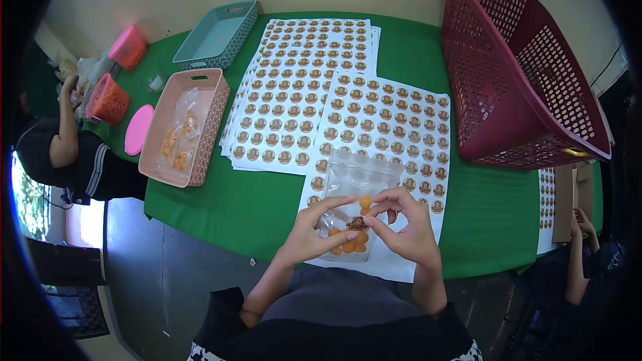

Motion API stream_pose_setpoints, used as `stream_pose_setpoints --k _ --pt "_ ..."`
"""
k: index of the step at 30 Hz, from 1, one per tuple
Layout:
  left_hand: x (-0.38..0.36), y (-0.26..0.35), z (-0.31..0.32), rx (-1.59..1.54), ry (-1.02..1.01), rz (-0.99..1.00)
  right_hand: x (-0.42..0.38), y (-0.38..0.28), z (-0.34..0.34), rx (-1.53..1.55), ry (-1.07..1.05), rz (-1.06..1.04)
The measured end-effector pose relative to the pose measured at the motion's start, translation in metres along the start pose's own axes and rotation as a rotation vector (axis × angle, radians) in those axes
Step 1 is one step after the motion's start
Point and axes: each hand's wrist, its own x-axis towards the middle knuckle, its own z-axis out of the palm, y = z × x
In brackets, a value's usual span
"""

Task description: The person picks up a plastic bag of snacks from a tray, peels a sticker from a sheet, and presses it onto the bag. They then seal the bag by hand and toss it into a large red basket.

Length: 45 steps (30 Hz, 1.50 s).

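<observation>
A clear plastic pouch point(341, 177) holding several round orange pieces lies on a sheet of stickers point(408, 127) at the table's near edge. A round brown sticker point(357, 223) is against the pouch's front. My left hand point(313, 228) grips the pouch from the left, its thumb beside the sticker and its index finger higher up. From the right, my right hand point(404, 224) has its thumb at the sticker's edge, with the fingers curled inward. Whether the sticker is fully stuck down cannot be made out.
A stack of sticker sheets point(287, 93) lies behind, left. Further left are a pink basket point(214, 117) with filled pouches, a green basket point(231, 47) and pink-lidded tubs point(109, 101). A maroon basket point(481, 93) stands right. Other people work at left point(60, 140) and right point(582, 247).
</observation>
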Motion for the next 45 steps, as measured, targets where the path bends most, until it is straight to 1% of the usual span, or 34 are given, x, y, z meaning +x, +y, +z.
stream_pose_setpoints --k 2,7,12,14,18,19,20,21,22,23,24,26,29,32,33,40,42,45 --pt "0.0 0.001 0.0 -0.053 -0.021 -0.048 0.0 0.001 0.001 -0.013 -0.01 0.011" --pt "0.0 0.001 0.003 -0.034 -0.006 -0.061 0.0 0.002 0.005 -0.045 -0.006 0.038" --pt "-0.001 -0.001 0.004 -0.041 -0.008 -0.042 -0.001 0.003 0.007 -0.107 0.019 0.022" --pt "-0.001 0.001 0.004 -0.054 -0.016 -0.085 -0.003 0.007 0.01 -0.13 0.033 -0.002" --pt "-0.001 -0.002 0.005 -0.059 0.0 -0.041 -0.003 0.006 0.013 -0.23 0.08 -0.055" --pt "0.0 -0.002 0.004 -0.023 0.003 -0.001 -0.004 0.007 0.013 -0.23 0.078 -0.055" --pt "0.0 -0.001 0.004 0.013 0.006 0.038 -0.005 0.007 0.014 -0.148 0.112 -0.04" --pt "-0.001 0.001 0.003 0.013 0.006 0.037 -0.006 0.007 0.015 -0.065 0.146 -0.024" --pt "-0.001 0.003 0.003 -0.028 -0.014 -0.017 -0.006 0.007 0.013 -0.064 0.145 -0.023" --pt "-0.001 0.005 0.003 -0.069 -0.034 -0.069 -0.005 0.005 0.011 0.002 0.186 0.007" --pt "-0.001 0.006 0.003 -0.07 -0.034 -0.07 -0.005 0.005 0.009 0.068 0.228 0.039" --pt "0.0 0.006 0.004 0.001 -0.016 -0.015 -0.006 0.006 0.008 0.039 0.2 0.033" --pt "0.0 0.008 0.003 0.03 -0.029 -0.014 -0.006 0.007 0.01 0.006 0.155 0.031" --pt "0.001 0.001 0.005 0.007 0.001 0.023 -0.007 0.008 0.012 -0.016 0.1 0.041" --pt "0.001 0.001 0.005 0.008 0.001 0.022 -0.007 0.008 0.012 -0.036 0.068 0.046" --pt "0.001 0.007 0.006 -0.008 0.023 -0.031 -0.008 0.009 0.013 -0.099 0.058 0.029" --pt "0.0 0.008 0.005 0.008 0.013 -0.051 -0.008 0.009 0.015 -0.091 0.11 0.018" --pt "0.0 0.006 0.005 -0.07 -0.013 -0.091 -0.008 0.011 0.016 -0.129 0.101 -0.021"
